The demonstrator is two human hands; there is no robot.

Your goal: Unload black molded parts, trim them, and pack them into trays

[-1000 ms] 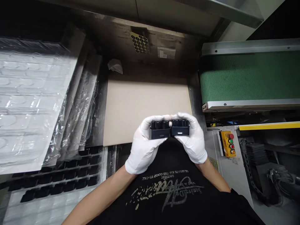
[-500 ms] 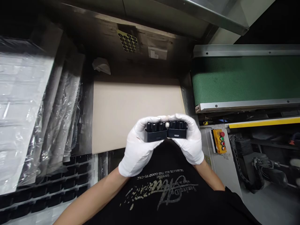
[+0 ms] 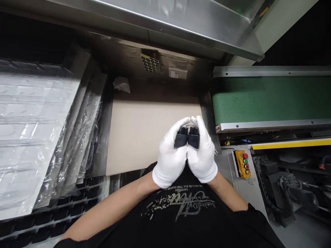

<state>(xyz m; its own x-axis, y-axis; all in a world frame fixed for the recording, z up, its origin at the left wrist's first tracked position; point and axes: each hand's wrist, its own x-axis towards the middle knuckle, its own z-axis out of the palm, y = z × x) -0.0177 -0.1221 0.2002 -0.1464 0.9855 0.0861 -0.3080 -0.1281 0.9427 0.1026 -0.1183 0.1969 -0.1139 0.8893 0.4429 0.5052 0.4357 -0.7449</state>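
My left hand (image 3: 172, 156), in a white glove, is closed around a small black plastic block (image 3: 181, 140). Held the same way in my gloved right hand (image 3: 203, 156) is a matching black plastic block (image 3: 193, 140). Dark, tube-like pieces show at the top of each block; what they are I cannot make out. The blocks stand side by side with a thin gap between them, and narrow faces point toward me. Both hands are close together in front of my chest, over the near right part of a beige board (image 3: 137, 134). Fingers and gloves hide the outer sides of the blocks.
Plastic-wrapped trays (image 3: 46, 131) are stacked at the left, above a black compartmented tray (image 3: 64, 210). A green conveyor belt (image 3: 269, 98) runs off to the right, with a yellow button box (image 3: 243, 164) below. A metal ledge (image 3: 165, 26) overhangs the back. Crumpled white material (image 3: 122, 84) lies behind the board.
My hands have drawn closer together and turned the two blocks, so narrow ends face me instead of the long sides. The whole view has shifted slightly down.
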